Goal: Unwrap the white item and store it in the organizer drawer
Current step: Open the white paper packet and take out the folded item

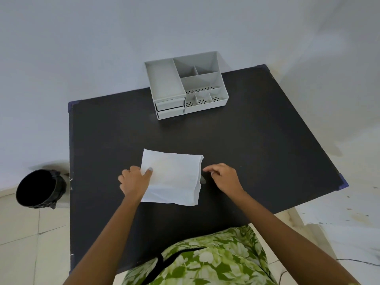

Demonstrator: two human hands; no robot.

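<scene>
A folded white tissue (174, 177) lies flat on the dark table (257, 140), near the front middle. My left hand (134, 181) grips its left edge, thumb on top. My right hand (223, 176) hovers just off the tissue's right edge with fingers loosely curled, holding nothing. Whatever is wrapped inside is hidden. The grey organizer (185, 85) stands at the table's far edge, with two shut drawers (170, 109) on its front left.
A black bin (38, 189) stands on the tiled floor left of the table. The wall rises right behind the organizer. My green patterned clothing (205, 260) shows at the table's near edge.
</scene>
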